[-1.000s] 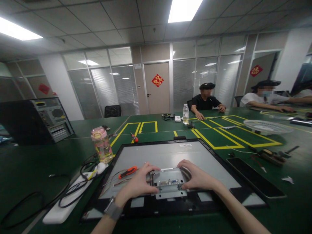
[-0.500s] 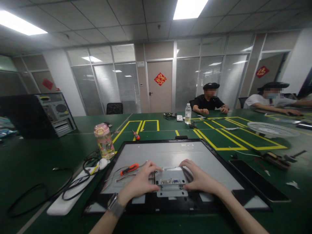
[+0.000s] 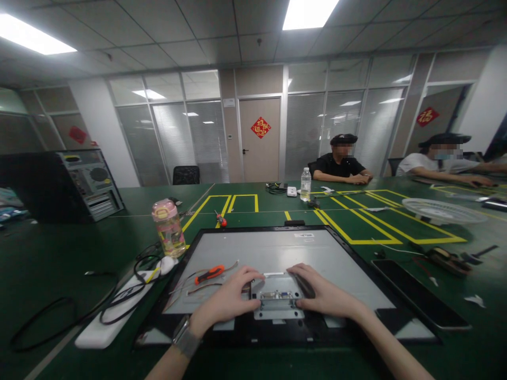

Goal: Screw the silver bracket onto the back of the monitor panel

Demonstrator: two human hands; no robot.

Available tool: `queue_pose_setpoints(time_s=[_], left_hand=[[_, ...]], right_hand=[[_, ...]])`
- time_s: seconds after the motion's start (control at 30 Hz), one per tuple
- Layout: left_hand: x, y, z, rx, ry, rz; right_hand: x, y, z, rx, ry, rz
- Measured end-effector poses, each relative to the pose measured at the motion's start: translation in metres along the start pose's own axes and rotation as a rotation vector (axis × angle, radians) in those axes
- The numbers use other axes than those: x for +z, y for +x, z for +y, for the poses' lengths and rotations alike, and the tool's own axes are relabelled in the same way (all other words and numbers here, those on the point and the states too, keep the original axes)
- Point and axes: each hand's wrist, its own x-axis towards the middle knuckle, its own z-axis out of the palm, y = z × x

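A metal bracket with video ports (image 3: 277, 311) sits over the lower middle of a monitor panel (image 3: 245, 245), which lies flat with its grey back up. On the bracket's left side, my left hand (image 3: 232, 295) has its thumb at the near edge and its fingers at the far edge. My right hand (image 3: 322, 293) grips the right side the same way. An orange and black screwdriver (image 3: 209, 275) rests on the panel, left of the bracket, among thin wires (image 3: 198, 287). A watch is on my left wrist.
Left of the panel are a pink-lidded bottle (image 3: 169, 229), a white power strip (image 3: 106, 316) with black cables and a computer case (image 3: 59, 184). A black slab (image 3: 420, 293) lies at right. A red screwdriver (image 3: 221, 219) lies beyond. Two people (image 3: 343, 163) sit across the table.
My right hand's fingers have shifted slightly left along the bracket's far edge and lie lower. My left hand has barely moved. The co-worker in black has brought their hands together.
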Motion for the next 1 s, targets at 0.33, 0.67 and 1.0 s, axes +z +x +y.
queue_pose_setpoints(time_s=[0.33, 0.67, 1.0], left_hand=[[0.01, 0.005, -0.003, 0.053, 0.077, 0.074], [0.017, 0.006, -0.006, 0.194, 0.236, 0.117], [0.017, 0.005, -0.002, 0.241, 0.337, 0.127]], right_hand=[[0.005, 0.001, -0.004, -0.054, -0.033, 0.03], [0.006, 0.0, -0.002, -0.044, -0.03, 0.033], [0.007, 0.0, -0.006, -0.083, -0.049, 0.061]])
